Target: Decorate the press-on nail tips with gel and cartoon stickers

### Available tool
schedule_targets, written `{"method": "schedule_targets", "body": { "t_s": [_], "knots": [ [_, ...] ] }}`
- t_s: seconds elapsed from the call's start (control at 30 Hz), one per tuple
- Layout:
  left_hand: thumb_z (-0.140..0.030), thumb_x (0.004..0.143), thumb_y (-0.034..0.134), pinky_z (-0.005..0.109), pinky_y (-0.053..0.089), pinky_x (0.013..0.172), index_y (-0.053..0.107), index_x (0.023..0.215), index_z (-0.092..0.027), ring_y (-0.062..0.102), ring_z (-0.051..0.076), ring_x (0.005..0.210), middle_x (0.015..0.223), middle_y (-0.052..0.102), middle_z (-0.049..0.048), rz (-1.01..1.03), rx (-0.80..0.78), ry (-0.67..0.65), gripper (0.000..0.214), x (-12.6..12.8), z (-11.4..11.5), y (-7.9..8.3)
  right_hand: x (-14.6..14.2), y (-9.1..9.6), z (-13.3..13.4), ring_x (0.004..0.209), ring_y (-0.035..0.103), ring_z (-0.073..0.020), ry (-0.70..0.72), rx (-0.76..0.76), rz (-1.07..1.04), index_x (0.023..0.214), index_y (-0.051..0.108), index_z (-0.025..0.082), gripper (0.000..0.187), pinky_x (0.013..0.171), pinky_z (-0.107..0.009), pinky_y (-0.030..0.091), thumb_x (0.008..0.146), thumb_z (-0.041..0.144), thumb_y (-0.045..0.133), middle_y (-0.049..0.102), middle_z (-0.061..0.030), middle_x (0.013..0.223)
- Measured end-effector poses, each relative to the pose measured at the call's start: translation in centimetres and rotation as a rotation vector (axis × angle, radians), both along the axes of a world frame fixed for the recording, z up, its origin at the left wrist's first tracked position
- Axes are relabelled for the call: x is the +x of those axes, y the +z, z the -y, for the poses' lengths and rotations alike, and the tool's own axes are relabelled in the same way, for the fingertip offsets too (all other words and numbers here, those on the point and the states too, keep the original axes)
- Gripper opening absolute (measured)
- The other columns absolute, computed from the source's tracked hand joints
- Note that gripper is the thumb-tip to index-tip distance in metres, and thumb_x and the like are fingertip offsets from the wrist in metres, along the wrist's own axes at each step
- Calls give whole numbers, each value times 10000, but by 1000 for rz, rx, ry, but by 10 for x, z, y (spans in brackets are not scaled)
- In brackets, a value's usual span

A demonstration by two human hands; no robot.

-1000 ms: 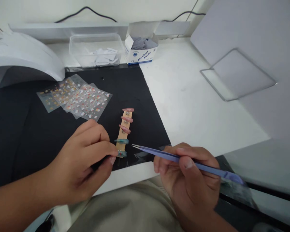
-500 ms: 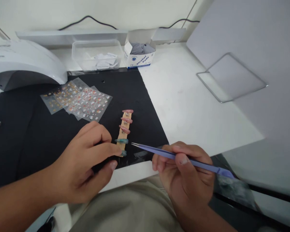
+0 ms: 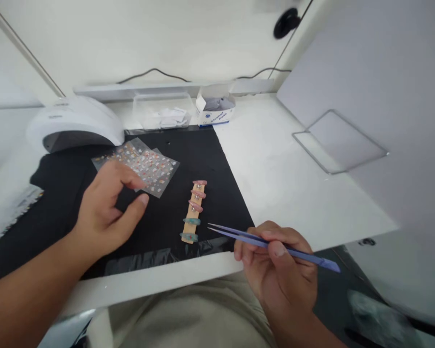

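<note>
My right hand (image 3: 281,270) grips purple tweezers (image 3: 253,240), their two tips slightly apart and pointing left. Just beyond the tips lies a wooden strip (image 3: 193,215) on the black mat, carrying several false nails. Pink nails (image 3: 198,194) sit at its far end and teal nails (image 3: 192,221) at its near end. My left hand (image 3: 110,208) hovers over the mat left of the strip, thumb and index finger apart, with nothing between them. Behind its fingers lie overlapping clear nail sticker sheets (image 3: 154,166) with white, orange and gold patterns, partly covered by the hand.
A white nail lamp (image 3: 83,116) stands at the back left. Beside it are a clear plastic box (image 3: 145,116) with white packets and an alcohol pads box (image 3: 215,116). A metal wire frame (image 3: 329,171) is at the right; another sheet (image 3: 18,212) lies far left.
My left hand has let go of the strip's near end and moved left towards the sticker sheets. The tweezer tips have spread a little wider. The camera view has tilted up.
</note>
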State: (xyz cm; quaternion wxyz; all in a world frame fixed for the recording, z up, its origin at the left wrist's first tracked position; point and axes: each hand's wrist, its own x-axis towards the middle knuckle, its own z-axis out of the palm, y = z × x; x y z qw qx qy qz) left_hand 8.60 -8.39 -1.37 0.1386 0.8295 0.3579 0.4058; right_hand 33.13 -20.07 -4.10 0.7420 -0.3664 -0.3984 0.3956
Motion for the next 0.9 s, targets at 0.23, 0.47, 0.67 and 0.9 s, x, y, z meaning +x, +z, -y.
{"method": "schedule_targets", "body": {
  "t_s": [0.23,0.47,0.67,0.9],
  "knots": [
    [-133,781,552,368,460,777,446,877,-224,518,205,836,879,486,12,-5,33,315,170,-21,-39,-4,36,45,-49,492,622,-141,-70,182,241,880,781,273,54,469,-329,543,850,281,736,667,6,720],
    [-370,836,645,510,466,955,607,1129,-175,559,321,1059,1129,638,116,-322,-104,297,354,-13,-47,-12,47,72,-153,449,615,-124,-68,250,276,790,684,215,176,456,-287,499,784,353,792,680,29,650],
    [-505,787,758,611,402,1028,588,1364,-313,473,420,1298,1432,573,117,-526,-192,296,632,1,-47,-23,43,37,-181,464,635,-118,31,139,252,800,672,209,225,495,-279,527,784,407,777,738,17,680],
    [-621,767,746,709,245,1117,675,1175,-194,341,495,1412,1495,510,196,-606,-183,382,595,16,-40,-24,47,21,-183,492,637,-108,71,66,235,809,695,200,193,531,-280,543,786,374,776,733,19,685]
  ]
}}
